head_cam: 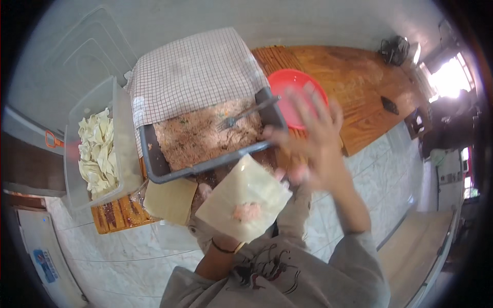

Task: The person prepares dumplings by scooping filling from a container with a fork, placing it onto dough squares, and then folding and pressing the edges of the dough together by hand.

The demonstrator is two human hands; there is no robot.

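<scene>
My left hand (pixel 224 244) is mostly hidden beneath a square dough wrapper (pixel 223 208) that rests on it. A small lump of pinkish meat filling (pixel 247 211) sits near the wrapper's lower corner. My right hand (pixel 317 134), blurred, is raised with fingers apart and holds nothing visible. Behind it in the picture is a pink plastic bowl (pixel 285 82). A dark grey tub (pixel 154 175) holds ground meat filling (pixel 188 134), with a metal fork (pixel 246 113) lying in it. More square wrappers (pixel 171 200) lie left of my left hand.
A checked cloth (pixel 192 73) covers the tub's far part. At left, a clear plastic container (pixel 129 161) holds folded dough pieces (pixel 98 154); an orange handle (pixel 52 139) shows beside it. The wooden table (pixel 362 88) bears a dark flat object (pixel 389 105). A bench-like surface (pixel 418 254) stands at right.
</scene>
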